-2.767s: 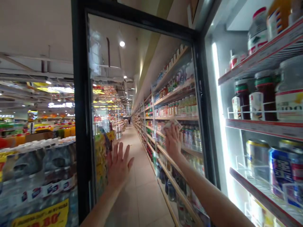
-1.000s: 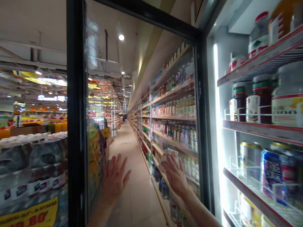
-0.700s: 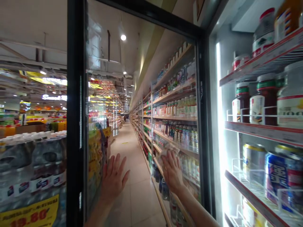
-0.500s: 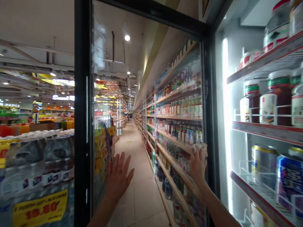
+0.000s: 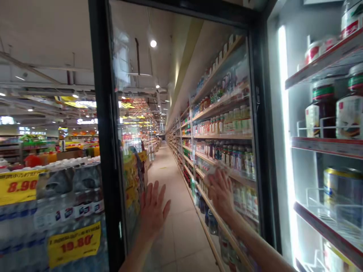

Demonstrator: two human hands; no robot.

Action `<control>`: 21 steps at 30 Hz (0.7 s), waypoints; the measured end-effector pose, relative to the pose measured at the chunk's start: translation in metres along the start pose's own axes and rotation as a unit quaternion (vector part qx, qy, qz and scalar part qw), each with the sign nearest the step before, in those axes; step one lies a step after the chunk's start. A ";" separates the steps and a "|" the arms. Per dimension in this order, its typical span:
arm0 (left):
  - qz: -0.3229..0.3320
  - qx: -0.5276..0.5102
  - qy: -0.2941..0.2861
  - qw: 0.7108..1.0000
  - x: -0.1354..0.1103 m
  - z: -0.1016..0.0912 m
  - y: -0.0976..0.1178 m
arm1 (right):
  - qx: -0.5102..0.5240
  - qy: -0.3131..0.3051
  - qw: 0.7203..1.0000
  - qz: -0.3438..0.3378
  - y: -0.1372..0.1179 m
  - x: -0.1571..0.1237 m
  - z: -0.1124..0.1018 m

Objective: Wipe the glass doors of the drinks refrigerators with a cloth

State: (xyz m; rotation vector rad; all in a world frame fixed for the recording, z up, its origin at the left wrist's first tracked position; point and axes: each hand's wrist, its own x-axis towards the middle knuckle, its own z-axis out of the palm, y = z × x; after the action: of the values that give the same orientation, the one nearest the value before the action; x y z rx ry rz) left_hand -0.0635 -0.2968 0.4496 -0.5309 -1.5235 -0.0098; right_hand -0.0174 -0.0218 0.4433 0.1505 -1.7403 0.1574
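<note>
In front of me stands a glass door [image 5: 176,60] with a black frame, swung out from a lit drinks fridge. My left hand [image 5: 154,206] is up at the lower left of the pane, its fingers stretched and spread, and holds nothing; it appears to rest flat on the glass. At the right half of the pane, my right hand [image 5: 221,189] presses a whitish cloth [image 5: 211,172] to the glass. The cloth is blurred and partly covered by the fingers.
Fridge shelves [image 5: 329,143] with bottles and cans are close on the right. To the left are stacked packs of bottled water [image 5: 70,207] with yellow price signs [image 5: 75,243]. Through the glass show an aisle floor [image 5: 164,162] and long drink shelves [image 5: 221,138].
My right hand has moved left across the glass with the cloth, away from the door's right edge. My left hand keeps its spread pose. The whole view has shifted slightly.
</note>
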 end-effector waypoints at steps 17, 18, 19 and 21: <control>0.014 -0.006 0.022 1.000 0.003 -0.003 -0.001 | -0.003 0.098 0.992 0.078 0.006 0.020 0.010; 0.015 -0.004 0.022 1.000 0.003 -0.003 -0.001 | -0.003 0.130 0.983 0.127 0.005 0.025 0.010; 0.016 -0.003 0.022 1.000 0.002 -0.003 -0.002 | 0.001 0.134 0.981 0.137 0.002 0.029 0.010; 0.017 -0.001 0.021 1.000 0.001 -0.002 -0.002 | 0.017 0.057 0.998 0.028 -0.007 0.030 0.009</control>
State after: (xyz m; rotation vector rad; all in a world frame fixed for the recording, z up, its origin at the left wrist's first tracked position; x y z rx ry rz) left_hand -0.0622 -0.2991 0.4516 -0.5559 -1.4737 0.0034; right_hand -0.0298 -0.0310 0.4717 0.1143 -1.6302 0.2321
